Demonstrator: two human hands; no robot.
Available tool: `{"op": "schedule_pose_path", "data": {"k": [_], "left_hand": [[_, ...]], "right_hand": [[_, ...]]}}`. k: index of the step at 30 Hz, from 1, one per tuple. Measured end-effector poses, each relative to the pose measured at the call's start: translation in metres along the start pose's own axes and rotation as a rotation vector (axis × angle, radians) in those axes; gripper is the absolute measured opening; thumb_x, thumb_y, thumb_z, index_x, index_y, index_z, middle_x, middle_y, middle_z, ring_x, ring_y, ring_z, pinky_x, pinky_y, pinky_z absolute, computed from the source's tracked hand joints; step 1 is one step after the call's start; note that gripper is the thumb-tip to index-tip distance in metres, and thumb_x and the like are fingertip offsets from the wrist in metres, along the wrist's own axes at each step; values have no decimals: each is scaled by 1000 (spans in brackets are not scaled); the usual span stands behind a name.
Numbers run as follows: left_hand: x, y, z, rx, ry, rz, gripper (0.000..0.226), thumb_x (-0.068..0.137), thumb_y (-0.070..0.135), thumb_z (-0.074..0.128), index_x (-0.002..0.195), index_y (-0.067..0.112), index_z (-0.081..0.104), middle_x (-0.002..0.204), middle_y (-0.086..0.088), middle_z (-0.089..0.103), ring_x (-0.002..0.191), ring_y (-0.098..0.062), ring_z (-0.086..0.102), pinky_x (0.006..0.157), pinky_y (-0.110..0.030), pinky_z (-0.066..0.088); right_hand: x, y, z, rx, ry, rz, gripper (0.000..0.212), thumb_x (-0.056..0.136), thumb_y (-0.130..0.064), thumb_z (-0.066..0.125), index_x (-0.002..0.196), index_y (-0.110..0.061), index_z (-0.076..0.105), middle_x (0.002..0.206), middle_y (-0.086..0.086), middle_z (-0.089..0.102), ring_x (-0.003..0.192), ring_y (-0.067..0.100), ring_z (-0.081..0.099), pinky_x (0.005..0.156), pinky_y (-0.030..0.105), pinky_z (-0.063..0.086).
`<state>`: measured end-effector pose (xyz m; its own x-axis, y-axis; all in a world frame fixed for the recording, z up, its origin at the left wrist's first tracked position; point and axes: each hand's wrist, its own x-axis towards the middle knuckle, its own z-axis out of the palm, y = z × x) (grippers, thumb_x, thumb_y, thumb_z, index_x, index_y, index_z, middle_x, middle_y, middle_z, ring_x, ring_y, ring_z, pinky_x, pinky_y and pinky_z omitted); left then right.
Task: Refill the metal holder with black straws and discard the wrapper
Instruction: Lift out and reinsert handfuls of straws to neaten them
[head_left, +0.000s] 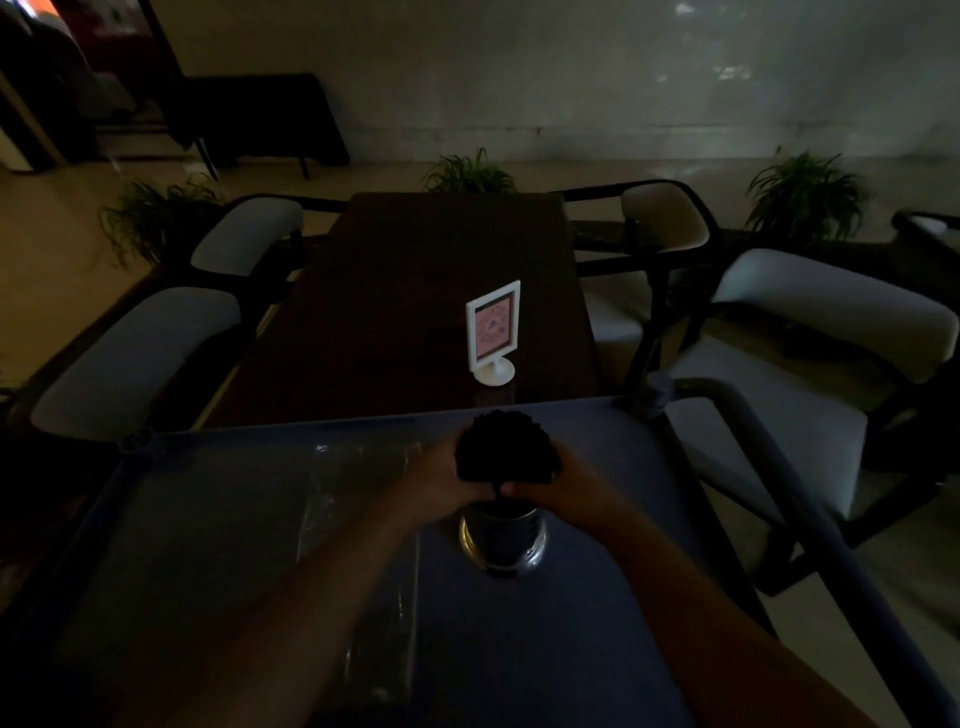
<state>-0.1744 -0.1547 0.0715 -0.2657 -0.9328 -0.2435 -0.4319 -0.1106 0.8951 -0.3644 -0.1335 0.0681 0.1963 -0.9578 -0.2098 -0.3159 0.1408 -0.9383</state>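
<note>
Over metal holder (501, 540), left hand (441, 475) and right hand (561, 480) apparently grip black straws (504, 447); sign (493, 330) print unreadable

I see both hands, left (441, 475) and right (558, 480), gripping the straws (503, 447) over the holder (503, 538) on the cart (597, 597).

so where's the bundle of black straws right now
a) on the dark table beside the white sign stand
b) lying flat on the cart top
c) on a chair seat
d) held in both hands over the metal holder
d: the left hand and right hand grip the bundle of black straws directly above the metal holder.
</note>
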Motion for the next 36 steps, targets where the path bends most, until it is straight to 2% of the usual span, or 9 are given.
{"op": "schedule_pose_path", "data": {"k": [4,7,8,11,14,20,27,31,36], "left_hand": [[4,-3,3,-26,38,-18,74,64,-1,85,127,22,54,99,21,58,91,4,57,64,-2,48],[4,-9,4,-80,67,-52,67,67,4,85,126,17,55,113,6,63,104,-8,60,84,-19,52],[3,-12,5,-95,71,-59,65,68,6,85,125,19,55,112,9,63,102,-5,60,83,-18,52],[1,-15,8,-129,84,-53,56,68,8,85,105,39,57,97,24,60,84,13,59,62,-2,47],[2,-13,10,-163,106,-43,56,67,5,85,94,46,57,92,26,62,79,19,60,61,-1,47],[6,-15,11,-223,64,-32,58,69,5,84,113,32,57,99,22,61,89,10,56,63,-2,49],[6,-13,13,-235,87,-5,58,70,-1,82,112,30,56,95,23,61,77,19,61,61,-2,48],[7,-12,13,-250,72,-5,58,71,-4,81,121,15,59,98,17,64,90,4,62,64,-6,51],[6,-5,14,-282,74,7,52,71,-1,81,109,27,61,97,20,64,80,15,64,64,-4,50]], "right_hand": [[7,1,5,70,-5,-43,44,78,0,77,120,-3,63,117,13,68,107,19,66,95,34,54],[11,2,6,107,0,-39,41,79,-1,76,118,1,63,116,20,69,111,29,65,98,43,52],[11,3,6,119,-4,-31,41,79,0,76,118,2,63,116,20,69,111,29,65,98,43,52],[14,3,1,111,-48,-39,35,79,-2,76,112,-5,66,108,10,72,101,13,69,86,27,55],[14,3,1,70,1,-58,28,80,-10,77,107,-11,69,100,2,74,90,3,70,75,17,54],[7,6,10,142,185,-88,29,80,-18,79,100,-33,66,98,-8,74,94,4,71,78,19,57],[8,-10,9,107,359,-165,17,84,-19,75,87,-34,68,85,-9,75,82,2,72,69,16,56],[12,-19,11,72,434,-212,19,86,-12,71,93,-28,65,84,-15,70,78,-9,67,64,6,49],[17,-26,10,63,527,-230,16,87,-14,69,99,-21,62,89,-6,70,83,2,68,71,21,56]]}}
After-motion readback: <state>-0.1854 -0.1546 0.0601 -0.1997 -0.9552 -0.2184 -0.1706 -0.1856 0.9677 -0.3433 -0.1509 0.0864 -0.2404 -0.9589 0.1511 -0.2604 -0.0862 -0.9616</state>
